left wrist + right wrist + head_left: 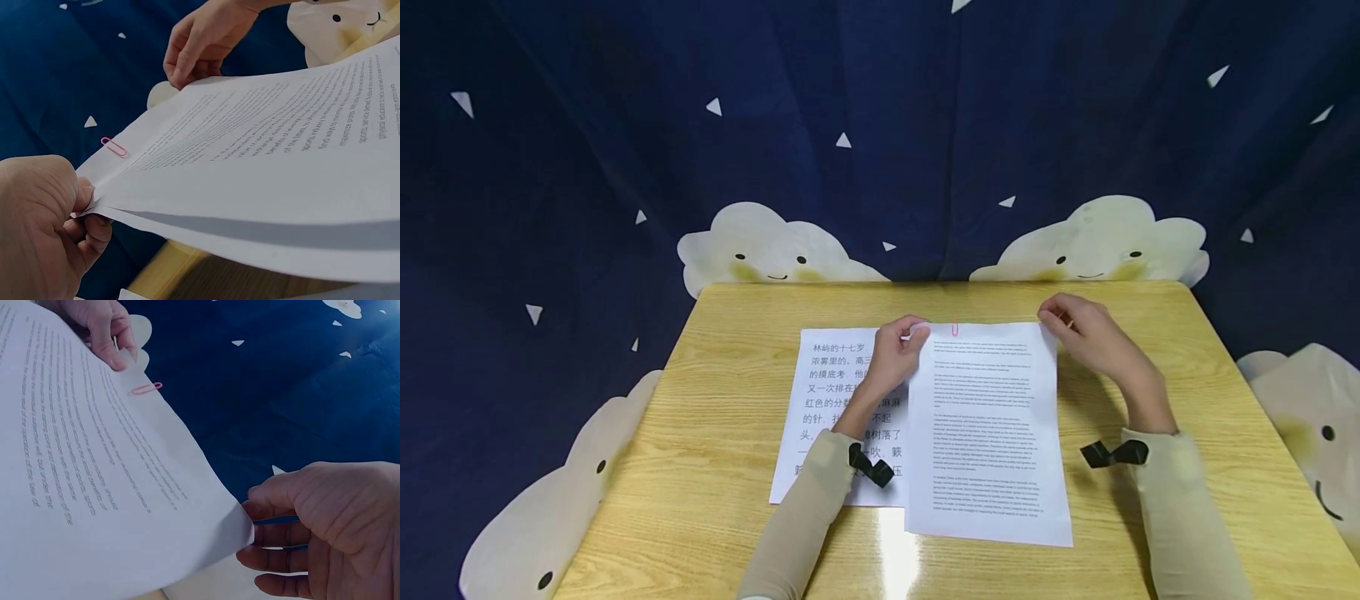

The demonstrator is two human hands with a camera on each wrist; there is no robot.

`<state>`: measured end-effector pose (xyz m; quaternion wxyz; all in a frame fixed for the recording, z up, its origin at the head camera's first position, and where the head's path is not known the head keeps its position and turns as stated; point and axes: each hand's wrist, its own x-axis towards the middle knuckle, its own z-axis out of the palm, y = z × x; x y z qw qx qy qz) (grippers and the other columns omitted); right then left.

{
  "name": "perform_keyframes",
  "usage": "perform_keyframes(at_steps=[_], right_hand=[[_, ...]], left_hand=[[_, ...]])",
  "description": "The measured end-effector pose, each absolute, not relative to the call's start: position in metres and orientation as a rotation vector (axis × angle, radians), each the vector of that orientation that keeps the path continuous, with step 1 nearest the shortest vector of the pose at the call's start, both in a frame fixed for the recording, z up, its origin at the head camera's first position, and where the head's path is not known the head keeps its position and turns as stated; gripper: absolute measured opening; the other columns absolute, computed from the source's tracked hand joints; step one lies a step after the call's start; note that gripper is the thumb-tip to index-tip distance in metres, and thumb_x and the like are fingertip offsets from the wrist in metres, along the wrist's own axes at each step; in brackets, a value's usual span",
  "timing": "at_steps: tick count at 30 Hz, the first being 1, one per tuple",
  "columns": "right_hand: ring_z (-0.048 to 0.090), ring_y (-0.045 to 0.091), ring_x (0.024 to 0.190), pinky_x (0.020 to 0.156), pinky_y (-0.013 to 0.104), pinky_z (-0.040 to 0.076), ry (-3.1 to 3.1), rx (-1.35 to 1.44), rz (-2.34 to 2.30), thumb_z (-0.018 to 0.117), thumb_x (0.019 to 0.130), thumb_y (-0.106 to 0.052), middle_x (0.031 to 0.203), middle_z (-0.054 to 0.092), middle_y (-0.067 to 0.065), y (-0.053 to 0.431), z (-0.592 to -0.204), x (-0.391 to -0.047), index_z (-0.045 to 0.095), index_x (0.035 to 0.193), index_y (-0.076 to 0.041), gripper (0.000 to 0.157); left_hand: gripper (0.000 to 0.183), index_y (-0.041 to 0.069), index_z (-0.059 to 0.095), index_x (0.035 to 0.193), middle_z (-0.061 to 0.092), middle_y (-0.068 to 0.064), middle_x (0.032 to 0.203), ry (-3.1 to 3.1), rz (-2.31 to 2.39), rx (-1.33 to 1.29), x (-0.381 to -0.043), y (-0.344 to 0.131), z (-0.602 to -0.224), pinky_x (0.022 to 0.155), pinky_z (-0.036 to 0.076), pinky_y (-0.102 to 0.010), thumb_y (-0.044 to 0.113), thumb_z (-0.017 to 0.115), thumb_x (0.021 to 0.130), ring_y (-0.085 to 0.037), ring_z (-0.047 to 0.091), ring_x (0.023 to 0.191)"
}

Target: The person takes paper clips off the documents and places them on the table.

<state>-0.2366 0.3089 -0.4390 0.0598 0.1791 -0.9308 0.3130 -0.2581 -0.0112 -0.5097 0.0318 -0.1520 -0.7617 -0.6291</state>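
Printed sheets of paper (pixel 985 433), with small lines of text, are held up by their top edge. A pink paper clip (pixel 955 329) sits on that edge, nearer the left corner; the left wrist view also shows the clip (pixel 114 147). My left hand (pixel 895 354) pinches the top left corner between thumb and fingers, and a gap shows between the layers there. At the top right corner is my right hand (pixel 1082 333), its thumb (pixel 272 494) and fingertips close around the paper's corner.
Another white sheet (pixel 835 417) with large Chinese characters lies on the wooden table (pixel 700 500), partly under my left arm and the held sheets. Behind the table hangs a dark blue curtain (pixel 925 167) with white triangles and clouds. Black straps (pixel 1112 454) are on both wrists.
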Motion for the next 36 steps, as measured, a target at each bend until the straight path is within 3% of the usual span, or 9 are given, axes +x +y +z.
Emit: perform_keyframes(at_steps=[9, 19, 30, 36], right_hand=[[0.056, 0.025, 0.091, 0.078, 0.037, 0.047, -2.88, 0.557, 0.933, 0.066, 0.104, -0.017, 0.101, 0.068, 0.009, 0.297, -0.441, -0.234, 0.069, 0.111, -0.005, 0.013], [0.063, 0.029, 0.094, 0.085, 0.047, 0.053, -2.843, 0.632, 0.9, 0.068, 0.101, -0.008, 0.104, 0.07, 0.015, 0.285, -0.445, -0.234, 0.069, 0.107, -0.001, 0.009], [0.06, 0.031, 0.099, 0.088, 0.048, 0.05, -2.787, 0.649, 0.849, 0.069, 0.1, -0.006, 0.107, 0.069, 0.015, 0.273, -0.448, -0.232, 0.07, 0.106, -0.002, 0.008], [0.061, 0.032, 0.099, 0.089, 0.049, 0.048, -2.719, 0.7, 0.828, 0.07, 0.099, -0.004, 0.104, 0.071, 0.014, 0.268, -0.451, -0.233, 0.071, 0.104, -0.003, 0.006]], left_hand=[[0.017, 0.0, 0.075, 0.113, 0.071, -0.015, 0.088, -2.356, -1.924, -0.474, -0.256, -0.01, -0.507, 0.051, 0.05, -0.023, 0.008, 0.063, 0.105, -0.009, 0.063, 0.057], [0.018, -0.001, 0.075, 0.113, 0.072, -0.019, 0.091, -2.337, -1.972, -0.503, -0.254, -0.009, -0.507, 0.052, 0.052, -0.024, 0.008, 0.061, 0.105, -0.013, 0.064, 0.057], [0.02, 0.001, 0.074, 0.115, 0.072, -0.013, 0.092, -2.348, -1.965, -0.558, -0.252, -0.008, -0.509, 0.049, 0.051, -0.026, 0.012, 0.06, 0.107, -0.012, 0.062, 0.053], [0.02, -0.002, 0.073, 0.116, 0.072, -0.017, 0.094, -2.339, -1.974, -0.592, -0.251, -0.006, -0.507, 0.048, 0.051, -0.025, 0.01, 0.06, 0.107, -0.012, 0.062, 0.05]])
